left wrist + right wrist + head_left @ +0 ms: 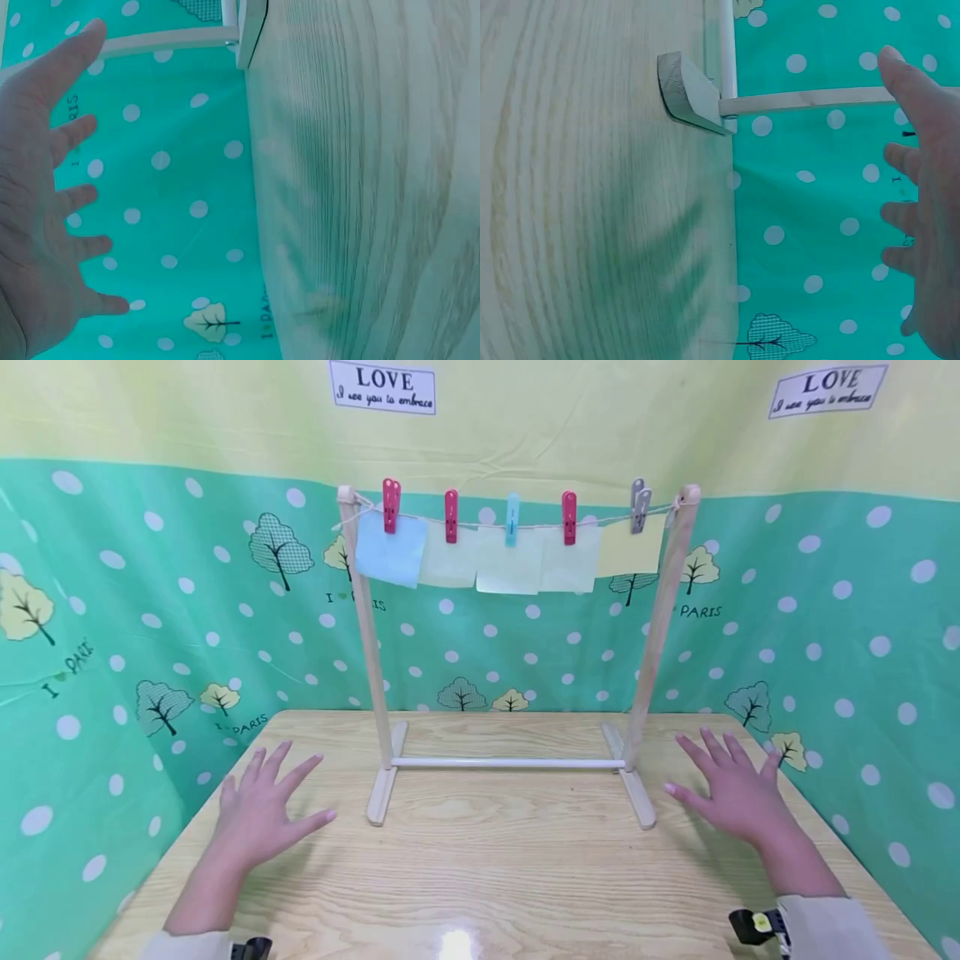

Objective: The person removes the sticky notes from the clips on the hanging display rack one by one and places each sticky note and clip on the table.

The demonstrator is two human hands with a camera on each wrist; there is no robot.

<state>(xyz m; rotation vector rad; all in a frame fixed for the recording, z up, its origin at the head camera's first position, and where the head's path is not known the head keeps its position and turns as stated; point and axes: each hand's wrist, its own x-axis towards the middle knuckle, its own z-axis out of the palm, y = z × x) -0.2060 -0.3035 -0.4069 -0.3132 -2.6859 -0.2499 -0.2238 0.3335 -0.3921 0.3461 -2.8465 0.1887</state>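
**Your left hand and right hand released, one either side of the wooden rack**

Rack upright toward the far side of the tabletop, between your hands; white crossbar low down. Fingers of both your hands straight and fanned, grasping nothing. Your left thumb points in near the rack's left foot, apart from it; your right thumb likewise near the right foot. Cord strung between post tops. On it, left to right: blue sheet, three paler sheets, yellow sheet. Clothespins in order: pink, pink, light blue, pink, grey. Dotted green curtain behind.
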